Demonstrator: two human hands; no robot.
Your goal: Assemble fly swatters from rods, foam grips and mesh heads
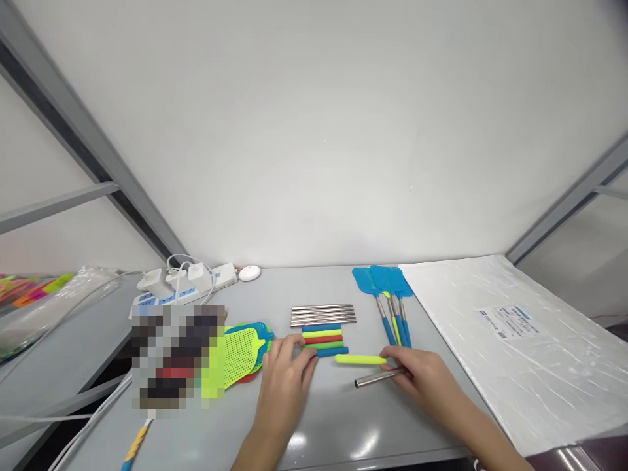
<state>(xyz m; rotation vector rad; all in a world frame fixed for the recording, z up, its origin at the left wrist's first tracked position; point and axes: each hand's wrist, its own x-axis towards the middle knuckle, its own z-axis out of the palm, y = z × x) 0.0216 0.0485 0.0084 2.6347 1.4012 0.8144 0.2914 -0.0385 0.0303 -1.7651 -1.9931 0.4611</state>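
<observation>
My right hand [417, 374] is closed on a yellow handle sleeve [360, 359] by its right end, with a metal tube [375, 378] also in its fingers below it. Both point left, slightly above the tabletop or on it; I cannot tell which. My left hand [287, 376] has its fingers bent and apart, with fingertips at the left ends of a row of handle sleeves in blue, yellow, red [324, 339] and green. Behind that row lie several metal tubes [322, 315] side by side. Perforated fly swatter heads [240, 353] are stacked left of my left hand.
Several blue fly swatters [387, 281] lie at the back right, beside a large white wrapped package [510, 360]. At the back left are a power strip [223, 277] with plugged-in chargers and a white oval object [250, 273]. A blurred-out patch covers things on the left.
</observation>
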